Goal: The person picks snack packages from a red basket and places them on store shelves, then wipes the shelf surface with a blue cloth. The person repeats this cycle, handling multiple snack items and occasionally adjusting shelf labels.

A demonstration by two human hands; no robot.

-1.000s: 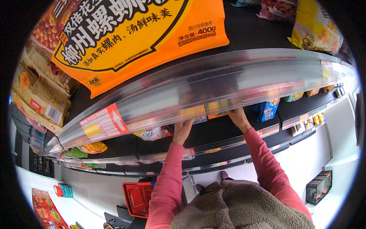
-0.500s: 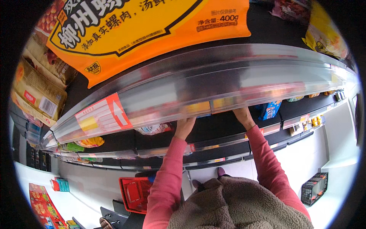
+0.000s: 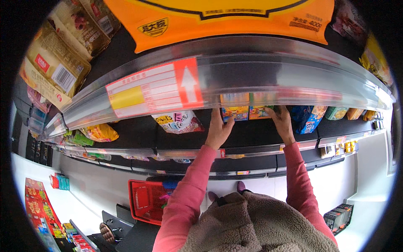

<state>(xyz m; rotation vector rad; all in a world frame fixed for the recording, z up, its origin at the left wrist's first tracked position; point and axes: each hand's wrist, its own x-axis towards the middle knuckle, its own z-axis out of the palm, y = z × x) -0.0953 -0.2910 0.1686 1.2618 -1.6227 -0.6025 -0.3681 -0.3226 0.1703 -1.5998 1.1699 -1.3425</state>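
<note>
Two small colourful boxes stand side by side on the shelf below a clear price rail, the left box (image 3: 235, 114) and the right box (image 3: 257, 112). My left hand (image 3: 219, 131) closes on the left box's outer side, its thumb at the front and its other fingers partly hidden behind the rail. At the right box's outer edge is my right hand (image 3: 283, 124), fingers bent against it. The boxes' upper parts show only through the clear rail (image 3: 252, 71). A white printed bag (image 3: 179, 122) lies left of my hands, and a blue snack bag (image 3: 310, 119) leans to their right.
A large orange food bag (image 3: 235, 29) sits on the upper shelf, with brown packs (image 3: 54, 71) at its left. Lower shelf edges (image 3: 252, 148) run in front of me. On the floor are a red basket (image 3: 145, 201) and a black crate (image 3: 338, 218).
The view has shifted, and the orange bag sits higher in it. My hands and the boxes between them now show more fully beneath the rail.
</note>
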